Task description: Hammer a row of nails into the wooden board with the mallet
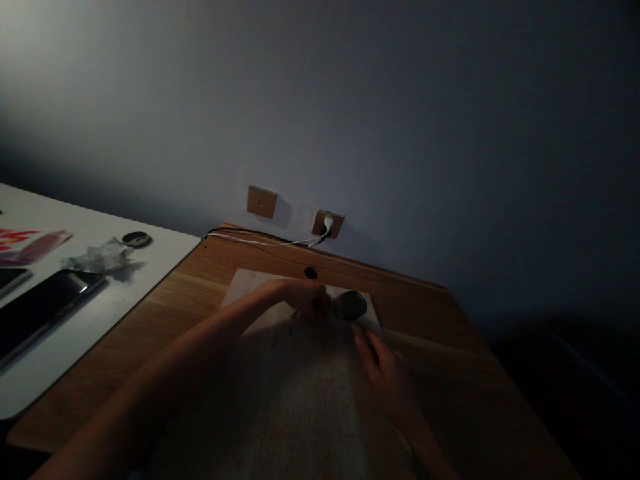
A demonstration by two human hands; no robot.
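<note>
The scene is dim. My left hand reaches across a pale cloth mat on a wooden table, its fingers curled beside a dark round object; whether it grips anything is hidden in shadow. A small dark piece lies just beyond that hand. My right hand rests on the mat's right side, fingers stretched toward the dark round object, apparently holding a thin dark thing I cannot make out.
A white board at left carries a dark phone, crumpled clear wrap, a dark round lid and a red packet. A white cable runs to a wall socket; another wall plate sits beside it.
</note>
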